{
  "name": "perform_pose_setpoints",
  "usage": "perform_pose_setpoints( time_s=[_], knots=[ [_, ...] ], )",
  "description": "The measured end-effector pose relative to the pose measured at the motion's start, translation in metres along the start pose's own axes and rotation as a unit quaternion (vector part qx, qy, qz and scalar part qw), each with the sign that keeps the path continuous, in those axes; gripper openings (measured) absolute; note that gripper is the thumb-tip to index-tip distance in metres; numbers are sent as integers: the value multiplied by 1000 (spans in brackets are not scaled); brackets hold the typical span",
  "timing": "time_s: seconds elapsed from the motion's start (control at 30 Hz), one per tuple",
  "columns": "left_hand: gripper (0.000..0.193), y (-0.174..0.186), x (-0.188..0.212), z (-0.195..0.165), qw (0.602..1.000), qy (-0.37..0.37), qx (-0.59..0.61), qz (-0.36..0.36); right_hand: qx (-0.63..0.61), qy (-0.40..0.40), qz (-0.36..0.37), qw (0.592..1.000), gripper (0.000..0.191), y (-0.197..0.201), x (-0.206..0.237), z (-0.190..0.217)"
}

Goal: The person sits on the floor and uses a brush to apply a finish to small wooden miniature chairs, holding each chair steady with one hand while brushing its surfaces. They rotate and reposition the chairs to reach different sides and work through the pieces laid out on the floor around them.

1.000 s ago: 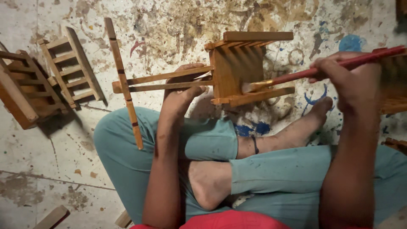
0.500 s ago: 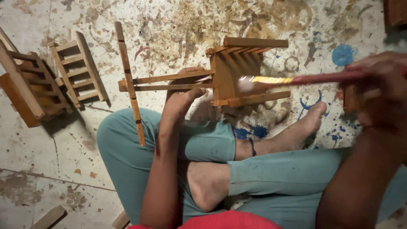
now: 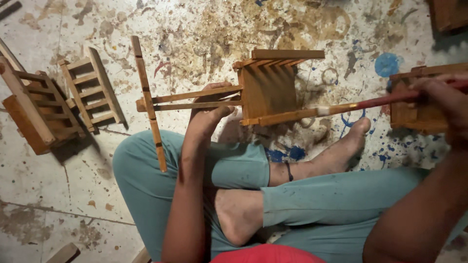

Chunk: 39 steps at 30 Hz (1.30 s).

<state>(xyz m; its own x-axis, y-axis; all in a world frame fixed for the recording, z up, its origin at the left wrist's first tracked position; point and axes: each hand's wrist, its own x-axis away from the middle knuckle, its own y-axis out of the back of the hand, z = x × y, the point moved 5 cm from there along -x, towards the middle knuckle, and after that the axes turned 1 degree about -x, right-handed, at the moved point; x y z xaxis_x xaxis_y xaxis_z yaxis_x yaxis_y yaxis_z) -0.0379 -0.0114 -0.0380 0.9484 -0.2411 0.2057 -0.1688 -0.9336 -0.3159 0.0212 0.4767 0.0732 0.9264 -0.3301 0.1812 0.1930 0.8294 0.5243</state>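
Your left hand [image 3: 207,114] has its grip closed around the two thin rails of the small wooden chair [image 3: 265,90], holding it tipped on its side above the paint-spattered floor [image 3: 204,29], just beyond your crossed legs [image 3: 302,195]. Your right hand [image 3: 441,97] is clamped on the red handle of a long paintbrush [image 3: 360,103], whose pale bristles touch the lowest slat of the chair's boxy seat. To do this stroke well, keep the chair steady with the left hand so the slat does not twist away, and draw the bristles along the length of the slat rather than across it, so the coat goes on evenly; judging by the dark, glossy look of the seat, much of it is already covered. Mind that your fingers stay on the rails, clear of the wet part. Compared with half a second ago, the brush has slid back to the right along the slat, and your right hand has drawn further toward the edge of view, near the wooden piece [image 3: 414,104] lying there. The chair is in much the same place, and the two other small wooden frames [image 3: 63,107] to the left lie as they did.
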Motion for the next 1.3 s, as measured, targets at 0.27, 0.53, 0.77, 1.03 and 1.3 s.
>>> perform_pose_setpoints(
  time_s=[0.27,0.53,0.77,1.03,1.3],
  knots=[
    [54,-2,2,0,999,24,37,-12,112,-3,-69,991,17,-16,38,78],
    [55,2,2,4,998,48,-6,-27,97,143,10,985,10,-108,110,223],
    [55,-2,3,-1,998,53,13,-20,107,117,11,987,12,-82,108,208],
    [56,-1,1,0,998,62,-21,-15,205,-11,-100,974,13,-38,55,127],
    [53,-5,0,-5,998,60,4,-10,58,67,30,996,12,-99,103,191]
  ],
)
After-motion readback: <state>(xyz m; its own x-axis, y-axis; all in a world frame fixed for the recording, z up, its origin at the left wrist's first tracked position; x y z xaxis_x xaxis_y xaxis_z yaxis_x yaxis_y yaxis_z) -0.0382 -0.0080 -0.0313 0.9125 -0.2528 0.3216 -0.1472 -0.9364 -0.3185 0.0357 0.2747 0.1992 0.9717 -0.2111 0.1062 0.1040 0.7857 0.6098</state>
